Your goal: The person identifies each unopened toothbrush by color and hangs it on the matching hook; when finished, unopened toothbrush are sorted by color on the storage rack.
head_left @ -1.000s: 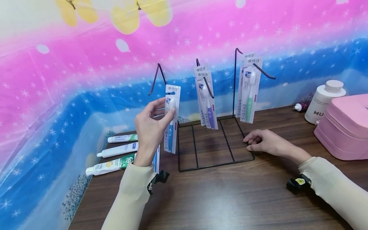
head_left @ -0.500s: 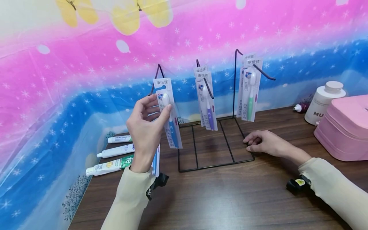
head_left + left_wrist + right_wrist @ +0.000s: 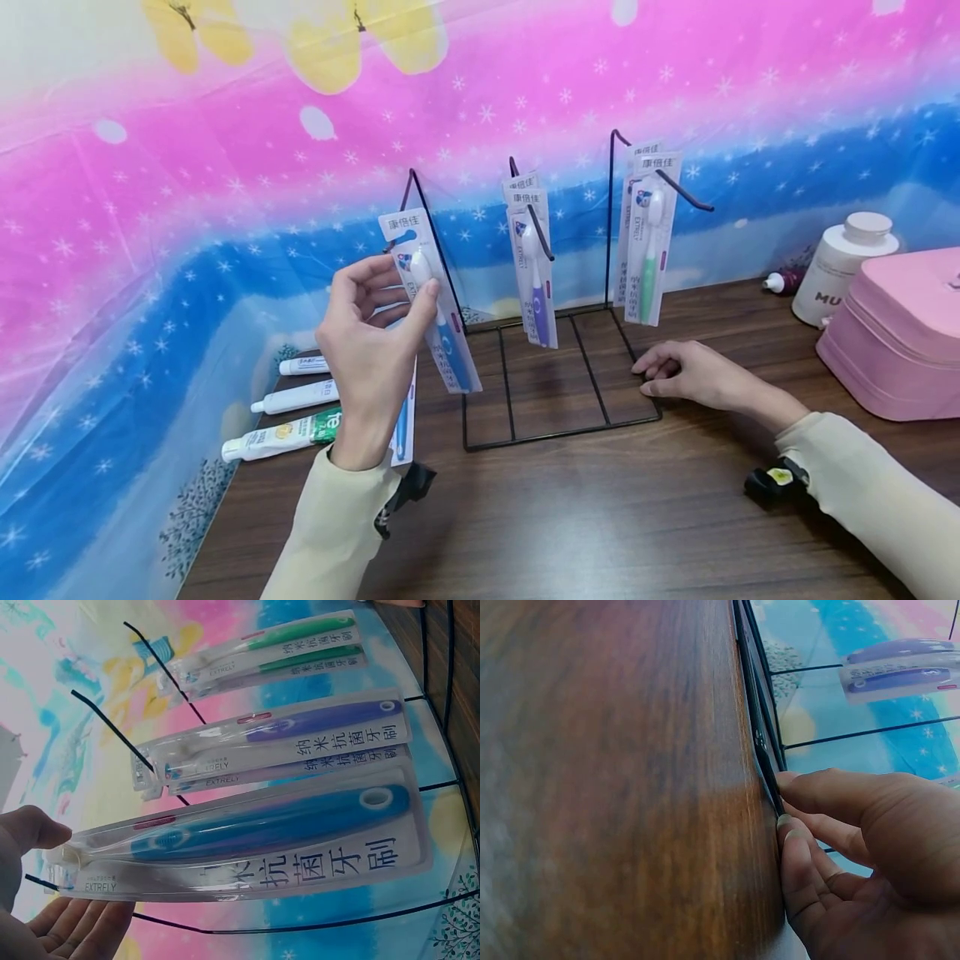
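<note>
Left hand [image 3: 367,350] pinches a packaged blue toothbrush [image 3: 438,312] near the card's top, thumb on the front over the brush head, fingers behind. The pack is tilted, top leaning left, raised above the table just beside the leftmost hook [image 3: 420,204] of the black wire rack [image 3: 558,379]. In the left wrist view the pack [image 3: 255,844] lies across the frame, thumb and fingertips [image 3: 71,930] at its head end.

Right hand [image 3: 686,375] rests on the wooden table [image 3: 600,517] at the rack's front right corner, fingers loosely curled, tips pressing against the base wire. Right wrist view shows the fingertips [image 3: 795,847] touching that wire; they grip nothing.

Middle hook holds purple toothbrush packs [image 3: 536,267], right hook holds green toothbrush packs [image 3: 645,237].

Three toothpaste tubes [image 3: 288,400] lie on the table left of the rack, behind the left hand. Another blue pack [image 3: 403,421] lies near the left wrist. White bottle [image 3: 843,267] and pink case [image 3: 896,333] sit far right.
</note>
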### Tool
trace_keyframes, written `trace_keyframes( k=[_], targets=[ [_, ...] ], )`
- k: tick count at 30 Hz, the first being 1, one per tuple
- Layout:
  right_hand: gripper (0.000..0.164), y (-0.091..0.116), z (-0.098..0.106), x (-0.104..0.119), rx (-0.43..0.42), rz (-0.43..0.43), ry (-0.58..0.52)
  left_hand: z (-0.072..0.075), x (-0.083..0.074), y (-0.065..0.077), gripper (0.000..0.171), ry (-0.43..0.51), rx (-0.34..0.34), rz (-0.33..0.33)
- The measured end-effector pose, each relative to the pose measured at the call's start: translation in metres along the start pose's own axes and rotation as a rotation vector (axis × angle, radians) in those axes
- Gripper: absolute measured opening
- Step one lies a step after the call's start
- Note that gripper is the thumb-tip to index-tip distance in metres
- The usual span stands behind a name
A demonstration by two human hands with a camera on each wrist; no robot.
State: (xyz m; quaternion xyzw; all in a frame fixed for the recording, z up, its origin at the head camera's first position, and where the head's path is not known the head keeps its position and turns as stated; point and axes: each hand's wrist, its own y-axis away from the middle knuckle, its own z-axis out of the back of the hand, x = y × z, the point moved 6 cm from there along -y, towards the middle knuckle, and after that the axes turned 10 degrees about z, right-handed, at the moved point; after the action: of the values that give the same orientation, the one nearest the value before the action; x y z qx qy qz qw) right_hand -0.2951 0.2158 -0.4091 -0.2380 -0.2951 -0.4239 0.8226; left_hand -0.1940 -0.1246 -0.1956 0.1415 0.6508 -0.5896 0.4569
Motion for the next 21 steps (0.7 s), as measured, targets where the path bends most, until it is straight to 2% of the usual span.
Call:
trace_keyframes(
  k=[21],
  targets=[
    [0.029, 0.001, 0.0, -0.003, -0.003, -0.01, 0.008, 0.003, 0.012, -0.008, 0.041, -0.034, -0.001, 0.061]
  ],
)
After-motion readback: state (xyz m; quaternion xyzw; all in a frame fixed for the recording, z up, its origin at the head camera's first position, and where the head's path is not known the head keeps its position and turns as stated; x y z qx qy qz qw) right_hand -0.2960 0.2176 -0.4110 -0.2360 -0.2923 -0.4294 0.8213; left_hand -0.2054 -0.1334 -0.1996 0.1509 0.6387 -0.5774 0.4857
